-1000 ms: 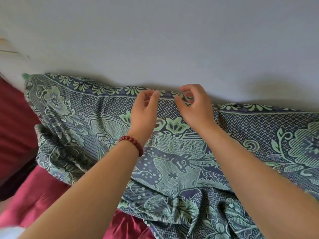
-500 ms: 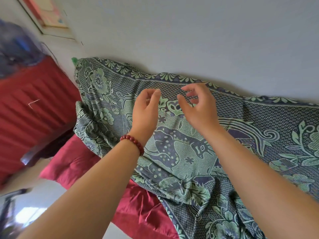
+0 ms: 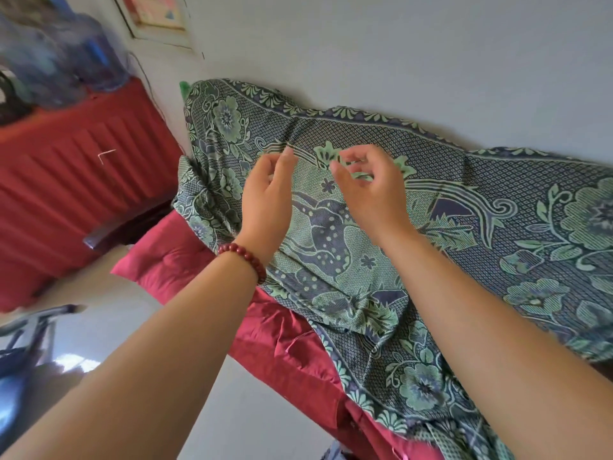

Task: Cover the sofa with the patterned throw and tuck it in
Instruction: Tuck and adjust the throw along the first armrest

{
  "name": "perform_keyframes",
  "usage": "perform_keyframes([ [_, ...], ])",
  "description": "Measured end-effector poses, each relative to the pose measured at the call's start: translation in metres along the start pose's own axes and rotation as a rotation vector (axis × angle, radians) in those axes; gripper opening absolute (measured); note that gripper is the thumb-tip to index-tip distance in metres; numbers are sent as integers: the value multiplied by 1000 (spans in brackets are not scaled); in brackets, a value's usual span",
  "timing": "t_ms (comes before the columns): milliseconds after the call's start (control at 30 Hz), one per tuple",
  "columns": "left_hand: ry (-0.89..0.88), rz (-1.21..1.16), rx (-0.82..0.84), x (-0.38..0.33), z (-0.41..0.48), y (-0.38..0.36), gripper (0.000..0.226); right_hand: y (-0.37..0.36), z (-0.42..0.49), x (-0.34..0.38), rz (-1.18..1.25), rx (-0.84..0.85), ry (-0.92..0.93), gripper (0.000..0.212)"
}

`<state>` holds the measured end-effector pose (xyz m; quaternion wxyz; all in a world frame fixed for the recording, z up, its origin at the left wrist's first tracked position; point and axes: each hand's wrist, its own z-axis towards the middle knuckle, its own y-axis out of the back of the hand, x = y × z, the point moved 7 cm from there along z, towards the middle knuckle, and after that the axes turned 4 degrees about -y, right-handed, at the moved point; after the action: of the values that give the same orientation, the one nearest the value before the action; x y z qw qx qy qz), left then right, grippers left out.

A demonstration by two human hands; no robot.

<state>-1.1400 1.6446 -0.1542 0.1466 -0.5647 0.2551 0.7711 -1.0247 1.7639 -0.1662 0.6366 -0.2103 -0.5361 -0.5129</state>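
Head view shows the throw (image 3: 464,227), green and blue with flowers and a spotted animal figure, spread over the back of the sofa (image 3: 282,343) and hanging down onto its seat. Its upper border lies along the pale wall (image 3: 398,61), and its left end wraps over the corner of the sofa back. Lower down the cloth is wrinkled and bunched, and it does not reach the front edge of the seat, where the red sofa cover stays bare. Both hands are above the middle of the throw, near each other but apart. The left hand (image 3: 268,200) has the fingers loosely curled, thumb close to the fingertips, and it holds nothing. The right hand (image 3: 368,190) is also half curled, with the fingers bent toward the thumb, and no cloth is between them; whether the fingertips touch the throw I cannot tell. A bracelet (image 3: 243,260) of dark red beads sits on the left wrist. Both forearms are bare and come in from the bottom of the picture. To the left of the sofa stands a piece of furniture under a red pleated cloth (image 3: 73,180), with blurred bluish things on top. On the wall above it hangs a framed picture (image 3: 156,14). The floor (image 3: 116,327) at lower left is pale and shiny.
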Motion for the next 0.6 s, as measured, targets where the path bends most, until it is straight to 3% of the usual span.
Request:
perform_keyframes([
  [300, 30, -37, 53, -33, -105, 32, 32, 46, -103, 42, -19, 20, -50, 18],
  [600, -10, -137, 101, -45, -172, -24, 20, 124, -159, 16, -22, -49, -152, 16],
])
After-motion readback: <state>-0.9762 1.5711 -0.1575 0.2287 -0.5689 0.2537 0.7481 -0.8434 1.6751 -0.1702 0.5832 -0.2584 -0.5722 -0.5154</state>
